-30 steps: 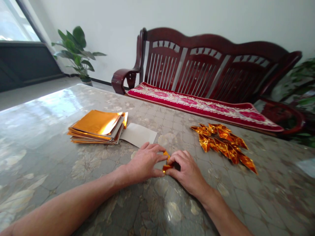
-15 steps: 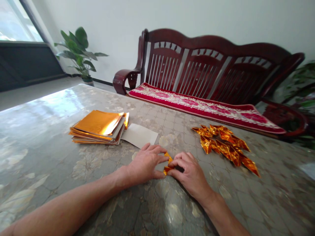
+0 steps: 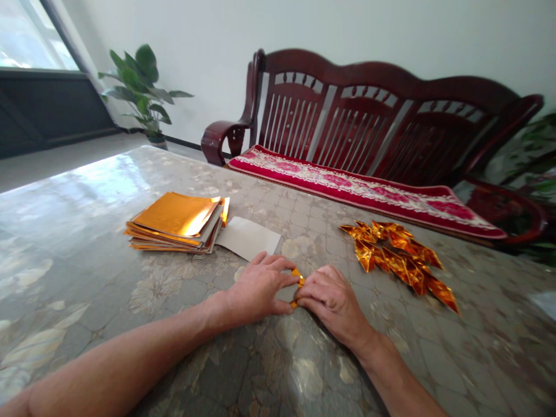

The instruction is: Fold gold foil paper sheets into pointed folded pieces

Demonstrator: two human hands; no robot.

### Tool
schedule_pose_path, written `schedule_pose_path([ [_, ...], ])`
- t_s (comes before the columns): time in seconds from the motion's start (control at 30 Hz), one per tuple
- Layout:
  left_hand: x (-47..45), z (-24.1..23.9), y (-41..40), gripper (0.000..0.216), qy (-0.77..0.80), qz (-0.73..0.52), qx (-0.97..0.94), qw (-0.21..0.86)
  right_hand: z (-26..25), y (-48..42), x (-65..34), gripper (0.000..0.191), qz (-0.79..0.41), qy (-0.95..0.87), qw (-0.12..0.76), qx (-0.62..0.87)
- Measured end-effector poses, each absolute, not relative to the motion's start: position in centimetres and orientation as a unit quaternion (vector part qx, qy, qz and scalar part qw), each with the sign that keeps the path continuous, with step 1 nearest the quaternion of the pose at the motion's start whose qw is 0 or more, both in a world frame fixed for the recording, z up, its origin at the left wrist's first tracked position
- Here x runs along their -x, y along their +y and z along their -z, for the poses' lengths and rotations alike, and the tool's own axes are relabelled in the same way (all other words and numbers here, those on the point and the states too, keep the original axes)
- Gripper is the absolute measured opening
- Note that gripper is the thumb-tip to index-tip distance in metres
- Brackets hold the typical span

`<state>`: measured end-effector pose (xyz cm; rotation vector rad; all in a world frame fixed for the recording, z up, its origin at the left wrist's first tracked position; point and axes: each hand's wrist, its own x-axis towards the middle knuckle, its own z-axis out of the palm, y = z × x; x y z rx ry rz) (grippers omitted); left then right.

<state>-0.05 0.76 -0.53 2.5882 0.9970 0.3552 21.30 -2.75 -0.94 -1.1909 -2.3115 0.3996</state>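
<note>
My left hand [image 3: 256, 288] and my right hand [image 3: 332, 301] meet on the table top, fingers pinched together on a small folded piece of gold foil paper [image 3: 297, 278]. Only a corner of the piece shows between the fingertips. A stack of flat gold foil sheets [image 3: 178, 222] lies to the far left of my hands. A white sheet [image 3: 249, 237] sticks out beside that stack. A pile of folded gold foil pieces [image 3: 397, 253] lies to the right, beyond my right hand.
The table [image 3: 87, 278] has a glossy grey floral cover. Behind it stands a dark red wooden bench [image 3: 373, 116] with a red patterned cushion [image 3: 360, 188]. A potted plant [image 3: 141, 92] stands at the far left by the window; more foliage at the right edge.
My right hand's fingers have closed over the gold piece, covering more of it. Both hands stay in the same spot; the view shifted slightly.
</note>
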Motion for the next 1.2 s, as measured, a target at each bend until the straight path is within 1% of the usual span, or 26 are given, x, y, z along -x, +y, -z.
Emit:
schedule_pose_path([
  [0.17,0.0,0.4,0.8,0.043,0.350,-0.127,-0.912,0.172,1.3,-2.7,-21.5,0.011,-0.157,-0.853,0.258,0.425],
  [0.43,0.0,0.3,0.7,0.035,0.353,-0.128,-0.909,0.182,1.5,-2.3,-21.2,0.010,-0.163,-0.856,0.221,0.438],
  [0.53,0.0,0.2,0.7,0.037,0.358,-0.124,-0.907,0.187,1.5,-2.3,-21.0,0.009,-0.175,-0.846,0.216,0.454],
  [0.73,0.0,0.2,0.7,0.041,0.360,-0.120,-0.907,0.186,1.3,-2.7,-20.3,0.012,-0.181,-0.785,0.223,0.549],
  [1.2,0.0,0.5,0.6,0.040,0.359,-0.129,-0.907,0.181,0.8,-3.2,-19.4,0.012,-0.164,-0.772,0.210,0.577],
])
